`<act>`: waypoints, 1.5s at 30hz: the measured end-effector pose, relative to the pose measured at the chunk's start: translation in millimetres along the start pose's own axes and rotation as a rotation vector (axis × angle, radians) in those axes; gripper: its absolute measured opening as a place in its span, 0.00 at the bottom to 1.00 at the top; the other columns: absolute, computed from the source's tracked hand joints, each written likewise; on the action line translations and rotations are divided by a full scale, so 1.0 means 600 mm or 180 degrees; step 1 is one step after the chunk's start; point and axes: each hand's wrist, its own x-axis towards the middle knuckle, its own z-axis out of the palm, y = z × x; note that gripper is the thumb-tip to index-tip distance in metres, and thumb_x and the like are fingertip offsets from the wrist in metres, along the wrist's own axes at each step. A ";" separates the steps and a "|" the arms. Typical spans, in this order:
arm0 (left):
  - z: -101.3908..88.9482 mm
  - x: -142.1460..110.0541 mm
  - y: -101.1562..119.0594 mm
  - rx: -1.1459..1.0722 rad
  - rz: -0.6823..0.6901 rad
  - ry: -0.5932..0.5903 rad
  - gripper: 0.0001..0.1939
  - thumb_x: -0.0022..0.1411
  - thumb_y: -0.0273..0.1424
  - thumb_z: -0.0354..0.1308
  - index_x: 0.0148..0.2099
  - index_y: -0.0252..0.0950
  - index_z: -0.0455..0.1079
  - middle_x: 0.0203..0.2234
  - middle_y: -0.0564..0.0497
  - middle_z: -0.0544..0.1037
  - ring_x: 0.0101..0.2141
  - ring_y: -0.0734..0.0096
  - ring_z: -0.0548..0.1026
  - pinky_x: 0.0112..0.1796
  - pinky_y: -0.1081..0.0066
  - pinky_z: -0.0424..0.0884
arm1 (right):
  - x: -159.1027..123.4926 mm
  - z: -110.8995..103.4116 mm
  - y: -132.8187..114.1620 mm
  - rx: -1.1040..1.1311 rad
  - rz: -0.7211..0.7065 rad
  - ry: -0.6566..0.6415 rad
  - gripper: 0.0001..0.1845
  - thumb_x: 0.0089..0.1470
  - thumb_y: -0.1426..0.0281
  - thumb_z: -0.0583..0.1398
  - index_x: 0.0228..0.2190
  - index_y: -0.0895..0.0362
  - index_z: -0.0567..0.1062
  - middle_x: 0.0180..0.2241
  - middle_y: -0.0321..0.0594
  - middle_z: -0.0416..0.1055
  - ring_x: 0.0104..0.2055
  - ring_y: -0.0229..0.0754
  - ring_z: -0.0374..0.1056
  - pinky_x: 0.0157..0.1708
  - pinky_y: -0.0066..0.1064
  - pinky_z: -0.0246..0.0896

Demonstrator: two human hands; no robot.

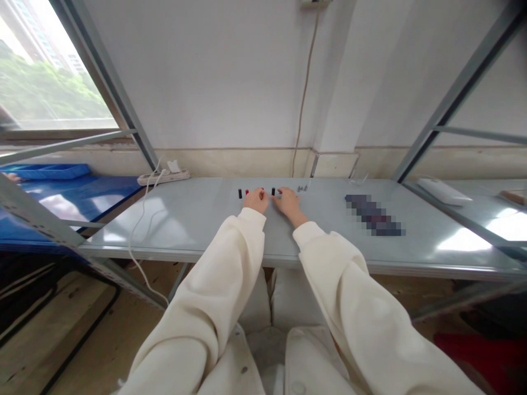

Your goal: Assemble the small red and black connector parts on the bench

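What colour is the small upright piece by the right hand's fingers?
That small piece is black, seen best in the head view.

Small black and red pieces (246, 192) stand just beyond the left hand (256, 200) and right hand (288, 204), too small to identify, and the fingers may hide others. Tiny grey bits (302, 188) past the right hand are equally unclear. Well right of that hand, a dark object (374, 215) is blurred out. Far left, a pinkish shape (11, 177) is cut off by the edge.
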 end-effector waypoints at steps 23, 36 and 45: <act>-0.011 -0.009 0.014 -0.0722 0.0595 0.0005 0.12 0.58 0.32 0.48 0.43 0.37 0.67 0.35 0.49 0.75 0.30 0.75 0.72 0.33 0.75 0.65 | -0.016 -0.045 -0.007 0.0681 -0.1209 0.0124 0.20 0.51 0.76 0.46 0.44 0.58 0.68 0.43 0.44 0.65 0.44 0.39 0.60 0.45 0.31 0.54; -0.012 0.000 0.019 -0.2408 0.0008 -0.0333 0.12 0.53 0.32 0.53 0.39 0.31 0.64 0.32 0.46 0.76 0.11 0.86 0.62 0.15 0.79 0.60 | -0.024 -0.063 -0.015 0.0706 -0.0285 0.0549 0.22 0.58 0.67 0.38 0.38 0.61 0.68 0.35 0.47 0.69 0.39 0.42 0.64 0.39 0.31 0.54; -0.024 -0.005 0.029 -0.2562 -0.0044 -0.0722 0.15 0.53 0.37 0.53 0.38 0.31 0.62 0.30 0.47 0.76 0.11 0.86 0.63 0.14 0.78 0.60 | -0.029 -0.068 -0.022 0.0433 -0.0262 0.0400 0.30 0.59 0.60 0.34 0.30 0.58 0.71 0.30 0.47 0.70 0.36 0.43 0.66 0.34 0.30 0.54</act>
